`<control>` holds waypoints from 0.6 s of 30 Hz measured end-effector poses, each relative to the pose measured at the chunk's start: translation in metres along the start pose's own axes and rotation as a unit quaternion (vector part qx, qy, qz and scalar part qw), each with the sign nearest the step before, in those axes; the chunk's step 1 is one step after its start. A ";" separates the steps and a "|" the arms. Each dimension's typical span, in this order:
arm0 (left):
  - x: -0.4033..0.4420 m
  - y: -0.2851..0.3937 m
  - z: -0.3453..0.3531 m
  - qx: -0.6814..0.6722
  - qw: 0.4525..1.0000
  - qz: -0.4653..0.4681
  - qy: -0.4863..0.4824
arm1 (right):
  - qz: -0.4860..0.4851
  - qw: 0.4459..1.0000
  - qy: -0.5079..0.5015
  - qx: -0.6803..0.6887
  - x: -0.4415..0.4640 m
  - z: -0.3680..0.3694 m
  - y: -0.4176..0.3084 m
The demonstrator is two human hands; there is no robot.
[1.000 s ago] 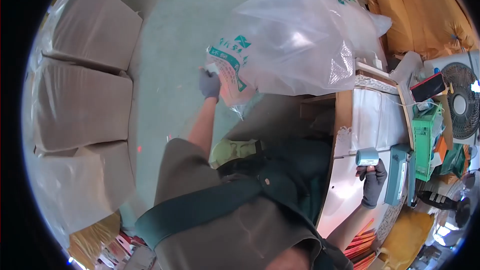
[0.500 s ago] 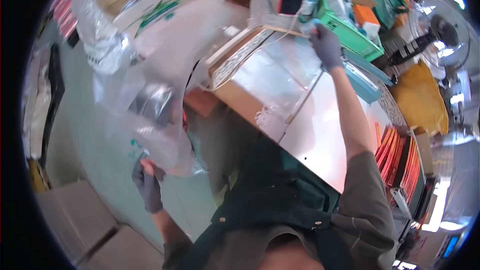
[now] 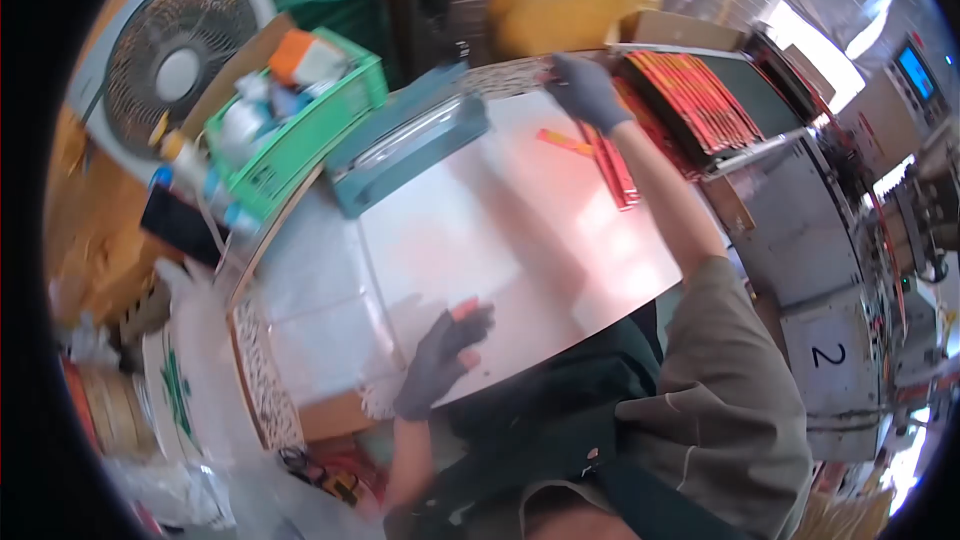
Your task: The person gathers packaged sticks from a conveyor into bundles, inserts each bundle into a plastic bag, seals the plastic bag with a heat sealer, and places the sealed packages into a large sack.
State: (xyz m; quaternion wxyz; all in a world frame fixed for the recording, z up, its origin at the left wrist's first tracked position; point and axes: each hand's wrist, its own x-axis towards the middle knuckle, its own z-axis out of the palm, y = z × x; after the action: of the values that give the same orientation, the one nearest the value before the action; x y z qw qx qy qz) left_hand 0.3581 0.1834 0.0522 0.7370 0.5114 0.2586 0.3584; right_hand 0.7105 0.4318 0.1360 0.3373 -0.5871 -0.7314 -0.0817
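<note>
My left hand [image 3: 440,365], in a grey glove with bare fingertips, hovers over the near edge of the white work surface [image 3: 450,240]. Its fingers are apart and hold nothing. At the far right of that surface, my right hand [image 3: 585,92], gloved the same way, reaches out beside several red strips [image 3: 610,170] lying loose. Blur smears its fingers, so whether they grip anything cannot be made out. Just right of it lies a row of red-and-gold flat packets [image 3: 695,100].
A blue-grey metal tool [image 3: 410,150] lies along the surface's back edge. Behind it sit a green crate [image 3: 300,130] of small items and a fan [image 3: 180,60]. A dark phone [image 3: 183,225] stands at left. Machinery with a "2" label [image 3: 828,355] is at right.
My view has swung right. My left hand has left the clear plastic bag and come over the work surface. My right hand has moved from beside the green crate to the red strips.
</note>
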 end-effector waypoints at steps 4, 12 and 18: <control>0.107 -0.058 -0.014 -0.042 0.998 0.014 0.040 | 0.136 0.964 0.001 -0.227 -0.048 -0.097 0.181; 0.263 -0.086 0.028 0.246 0.964 0.094 0.041 | 0.395 0.869 -0.085 -0.286 -0.097 -0.171 0.307; 0.374 -0.114 0.050 0.260 0.953 0.126 0.093 | 0.192 0.972 -0.089 -0.100 -0.073 -0.135 0.213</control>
State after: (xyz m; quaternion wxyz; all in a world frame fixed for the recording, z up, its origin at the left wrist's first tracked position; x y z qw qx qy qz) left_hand 0.6532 0.4262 -0.0430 0.5004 0.6781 0.3433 0.4146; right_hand 0.9648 0.3668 0.1365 0.2199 -0.7520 -0.6204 -0.0362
